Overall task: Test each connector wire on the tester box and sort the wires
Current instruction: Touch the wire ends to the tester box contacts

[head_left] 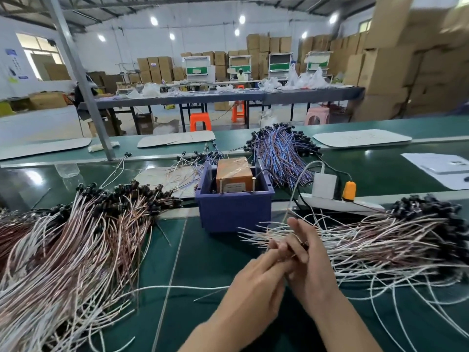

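**Two hands on one wire, three heaps around the tester**

Nearest the camera, two bare forearms reach forward and the hands meet over the green table [203,262]. The left hand [256,283] pinches with its fingertips at a single wire [305,245]. The right hand [311,265] curls its lower fingers round the same wire, its upper fingers pointing up. Blur hides the exact hold.

The held wire sits at the near edge of the right heap [380,240], a spread of white and pinkish wires with black ends. A second heap [76,237] of the same kind fans out on the left. A third heap [284,148], blue and purple, lies behind, and a few loose wires are strewn beside it.

Between the heaps, just beyond the hands, stands one blue bin [234,212] with one orange tester box [234,174] inside it. To its right lies one white power strip [337,203] carrying one white adapter [323,186] and one orange plug [349,190].

Three flat white boards lie on the far strip of the table, and there are sheets of paper [441,171] at the right.
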The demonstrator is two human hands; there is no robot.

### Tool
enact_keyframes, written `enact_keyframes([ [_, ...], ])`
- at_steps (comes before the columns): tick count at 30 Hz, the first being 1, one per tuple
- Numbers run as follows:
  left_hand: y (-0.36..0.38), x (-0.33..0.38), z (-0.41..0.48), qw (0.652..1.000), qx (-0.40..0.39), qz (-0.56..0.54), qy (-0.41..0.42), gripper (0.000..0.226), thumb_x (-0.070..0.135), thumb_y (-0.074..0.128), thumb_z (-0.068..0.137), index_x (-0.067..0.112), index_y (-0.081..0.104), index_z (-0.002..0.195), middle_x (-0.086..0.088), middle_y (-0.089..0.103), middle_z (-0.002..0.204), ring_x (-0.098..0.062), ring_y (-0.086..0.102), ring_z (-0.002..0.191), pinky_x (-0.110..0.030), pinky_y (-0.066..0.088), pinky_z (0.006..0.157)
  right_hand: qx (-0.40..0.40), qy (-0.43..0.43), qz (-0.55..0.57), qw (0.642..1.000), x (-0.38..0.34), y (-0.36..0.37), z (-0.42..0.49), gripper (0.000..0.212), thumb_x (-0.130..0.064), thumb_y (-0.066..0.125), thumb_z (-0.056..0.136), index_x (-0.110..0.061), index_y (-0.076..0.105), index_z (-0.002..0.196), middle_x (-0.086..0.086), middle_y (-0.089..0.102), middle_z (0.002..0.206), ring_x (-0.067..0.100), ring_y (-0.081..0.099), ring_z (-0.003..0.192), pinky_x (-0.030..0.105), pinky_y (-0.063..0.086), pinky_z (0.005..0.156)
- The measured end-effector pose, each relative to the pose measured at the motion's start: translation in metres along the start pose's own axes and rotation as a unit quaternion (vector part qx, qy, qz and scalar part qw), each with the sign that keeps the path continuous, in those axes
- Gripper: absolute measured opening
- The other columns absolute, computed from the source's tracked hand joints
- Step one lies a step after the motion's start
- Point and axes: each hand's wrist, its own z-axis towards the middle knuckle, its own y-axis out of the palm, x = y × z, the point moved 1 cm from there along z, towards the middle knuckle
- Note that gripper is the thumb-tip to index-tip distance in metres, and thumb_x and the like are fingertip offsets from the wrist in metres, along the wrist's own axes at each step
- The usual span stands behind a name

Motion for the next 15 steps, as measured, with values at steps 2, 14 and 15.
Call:
enact_keyframes([
  [2,0.0,-0.003,-0.002,1.0,0.004,-0.023,0.014,0.033,0.016,0.041,0.097,0.022,0.062,0.122,0.009,0.05,0.138,-0.012,0.054,0.123,-0.026,0.051,0.089,-0.008,0.003,0.015,1.0,-0.002,-0.001,0.002,0.022,-0.032,0.065,0.092,-0.017,0.08,0.088,-0.006,0.026,0.041,0.012,0.044,0.041,0.031,0.059,0.069],
  [14,-0.033,-0.055,-0.006,0.965,0.158,0.206,-0.02,0.024,0.037,0.053,0.099,0.024,0.074,0.096,0.011,0.062,0.086,-0.011,0.06,0.073,-0.029,0.05,0.068,-0.019,-0.054,-0.153,0.987,-0.028,-0.015,0.007,0.028,-0.036,0.059,0.095,-0.016,0.075,0.107,-0.006,0.024,0.048,0.008,0.017,0.036,0.021,0.019,0.032],
  [15,-0.037,-0.058,-0.007,0.96,0.165,0.224,-0.019,0.024,0.037,0.054,0.099,0.025,0.074,0.096,0.011,0.062,0.086,-0.012,0.059,0.074,-0.031,0.048,0.073,-0.03,-0.053,-0.235,0.97,-0.023,-0.013,0.007,0.025,-0.034,0.058,0.098,-0.019,0.074,0.108,-0.004,0.031,0.049,0.009,0.021,0.037,0.021,0.021,0.032],
])
